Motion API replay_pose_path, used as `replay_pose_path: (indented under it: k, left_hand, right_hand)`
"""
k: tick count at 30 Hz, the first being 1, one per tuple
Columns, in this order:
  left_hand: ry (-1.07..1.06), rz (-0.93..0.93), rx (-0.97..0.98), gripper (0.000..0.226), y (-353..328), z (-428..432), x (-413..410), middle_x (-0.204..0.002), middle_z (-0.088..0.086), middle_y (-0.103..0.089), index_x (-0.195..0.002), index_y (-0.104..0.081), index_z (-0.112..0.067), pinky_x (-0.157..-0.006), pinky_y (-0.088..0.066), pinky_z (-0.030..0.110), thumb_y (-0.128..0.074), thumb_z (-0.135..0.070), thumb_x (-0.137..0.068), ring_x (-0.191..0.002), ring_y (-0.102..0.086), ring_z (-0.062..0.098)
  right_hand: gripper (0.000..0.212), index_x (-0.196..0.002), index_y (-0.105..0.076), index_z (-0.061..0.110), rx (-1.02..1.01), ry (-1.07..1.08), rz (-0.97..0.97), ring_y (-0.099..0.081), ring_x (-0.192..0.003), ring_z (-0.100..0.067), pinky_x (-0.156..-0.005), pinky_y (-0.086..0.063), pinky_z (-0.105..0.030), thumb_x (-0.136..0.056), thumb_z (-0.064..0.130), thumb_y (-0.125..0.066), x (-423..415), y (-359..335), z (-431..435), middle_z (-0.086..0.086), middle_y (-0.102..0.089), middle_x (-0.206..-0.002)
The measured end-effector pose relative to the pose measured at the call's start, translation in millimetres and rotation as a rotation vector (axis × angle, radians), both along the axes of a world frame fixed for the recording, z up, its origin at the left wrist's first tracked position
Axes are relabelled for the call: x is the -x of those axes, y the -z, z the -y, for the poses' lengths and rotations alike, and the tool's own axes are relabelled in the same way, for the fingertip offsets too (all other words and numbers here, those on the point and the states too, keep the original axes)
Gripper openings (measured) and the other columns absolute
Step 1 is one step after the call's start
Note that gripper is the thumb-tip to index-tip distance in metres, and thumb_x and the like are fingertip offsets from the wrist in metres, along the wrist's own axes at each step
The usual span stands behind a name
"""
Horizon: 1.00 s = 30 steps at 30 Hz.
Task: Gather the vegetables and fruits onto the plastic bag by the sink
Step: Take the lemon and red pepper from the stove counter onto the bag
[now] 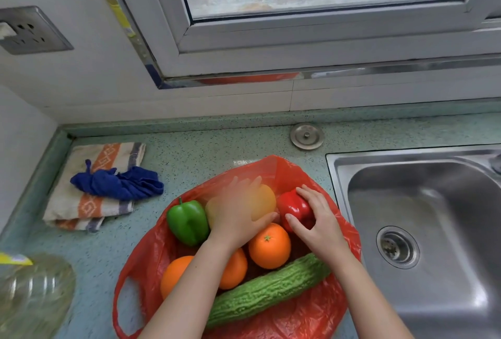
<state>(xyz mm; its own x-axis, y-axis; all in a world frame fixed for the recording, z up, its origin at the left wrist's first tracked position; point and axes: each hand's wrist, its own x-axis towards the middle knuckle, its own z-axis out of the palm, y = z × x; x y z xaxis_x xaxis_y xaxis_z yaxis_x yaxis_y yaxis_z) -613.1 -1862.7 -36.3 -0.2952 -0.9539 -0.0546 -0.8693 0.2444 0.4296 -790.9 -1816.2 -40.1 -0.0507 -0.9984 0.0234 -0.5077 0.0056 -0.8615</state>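
Observation:
A red plastic bag [303, 314] lies spread on the counter left of the sink [423, 219]. On it sit a green bell pepper [187, 220], three oranges, one at the middle [269, 246], and a long bitter gourd [268, 288] across the front. My left hand [238, 214], blurred, is wrapped over a yellow bell pepper [264, 200] at the bag's back. My right hand [317, 219] grips a red bell pepper [294, 207] right beside it, near the bag's right edge.
A folded striped towel [89, 203] with a blue cloth [119, 183] lies at the back left. A clear plastic bottle [32, 292] stands at the front left. A round metal cap [307, 136] sits behind the sink, below a window and tiled wall.

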Motion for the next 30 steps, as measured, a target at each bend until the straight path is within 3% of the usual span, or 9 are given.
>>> replay_pose_path:
  k: [3, 8, 10, 14, 19, 24, 30]
  left_hand:
    - [-0.002, -0.002, 0.003, 0.082, -0.9, -1.7, 0.3, -0.146, 0.004, -0.029, -0.142, -0.019, -0.029, -0.112, -0.009, 0.041, -0.056, -0.059, -0.076, -0.139, -0.009, 0.021]
    - [-0.008, -0.017, 0.003, 0.082, -2.9, -2.8, 0.4, -0.147, 0.005, -0.029, -0.142, -0.02, -0.028, -0.113, -0.01, 0.042, -0.058, -0.058, -0.076, -0.139, -0.009, 0.022]
    - [-0.01, -0.02, 0.01, 0.082, -3.4, -3.6, -0.2, -0.147, 0.006, -0.029, -0.142, -0.02, -0.027, -0.113, -0.011, 0.042, -0.058, -0.058, -0.076, -0.139, -0.01, 0.022]
    - [-0.022, -0.025, 0.032, 0.081, -4.5, -5.0, -1.5, -0.147, 0.008, -0.028, -0.142, -0.022, -0.026, -0.112, -0.012, 0.044, -0.059, -0.056, -0.076, -0.138, -0.012, 0.024]
    - [-0.047, -0.023, 0.026, 0.079, -5.2, -7.9, -2.9, -0.15, 0.007, -0.022, -0.142, -0.021, -0.027, -0.112, -0.01, 0.041, -0.058, -0.055, -0.077, -0.139, -0.01, 0.023]
    - [-0.058, -0.016, 0.023, 0.079, -6.9, -9.6, -3.7, -0.152, 0.006, -0.015, -0.142, -0.018, -0.028, -0.111, -0.007, 0.04, -0.057, -0.054, -0.079, -0.139, -0.008, 0.022]
    - [-0.078, -0.017, 0.061, 0.076, -9.0, -11.9, -7.1, -0.15, 0.01, -0.021, -0.141, -0.026, -0.022, -0.111, -0.012, 0.044, -0.059, -0.051, -0.079, -0.138, -0.013, 0.027]
  right_hand:
    - [0.057, -0.128, -0.044, 0.021, 0.007, -0.014, -0.017, -0.032, -0.125, -0.004, -0.096, -0.017, 0.0, -0.077, 0.028, -0.07, 0.9, 1.0, 0.8, 0.006, -0.039, -0.131]
    - [0.058, -0.128, -0.045, 0.019, 0.041, -0.007, -0.029, -0.033, -0.125, -0.006, -0.098, -0.016, 0.0, -0.076, 0.024, -0.071, -0.1, 0.3, 1.2, 0.004, -0.04, -0.131]
    - [0.059, -0.128, -0.045, 0.02, 0.051, -0.005, -0.037, -0.034, -0.125, -0.006, -0.099, -0.018, -0.003, -0.076, 0.028, -0.07, -0.3, -1.0, 0.6, 0.005, -0.041, -0.131]
    - [0.061, -0.128, -0.044, 0.019, 0.066, 0.009, -0.05, -0.035, -0.126, -0.008, -0.103, -0.025, -0.021, -0.074, 0.036, -0.064, -1.5, -4.6, 1.0, 0.003, -0.043, -0.129]
    - [0.059, -0.129, -0.043, 0.017, 0.075, 0.004, -0.084, -0.034, -0.126, -0.01, -0.102, -0.021, -0.015, -0.077, 0.027, -0.069, -1.5, -5.2, 2.4, -0.003, -0.044, -0.133]
    - [0.059, -0.129, -0.043, 0.016, 0.078, 0.012, -0.094, -0.032, -0.127, -0.009, -0.103, -0.023, -0.019, -0.077, 0.022, -0.071, -2.4, -6.4, 2.6, -0.004, -0.044, -0.134]
    - [0.06, -0.128, -0.045, 0.015, 0.068, 0.013, -0.115, -0.035, -0.128, -0.014, -0.103, -0.026, -0.024, -0.074, 0.034, -0.062, -3.7, -11.5, 1.6, -0.007, -0.045, -0.134]
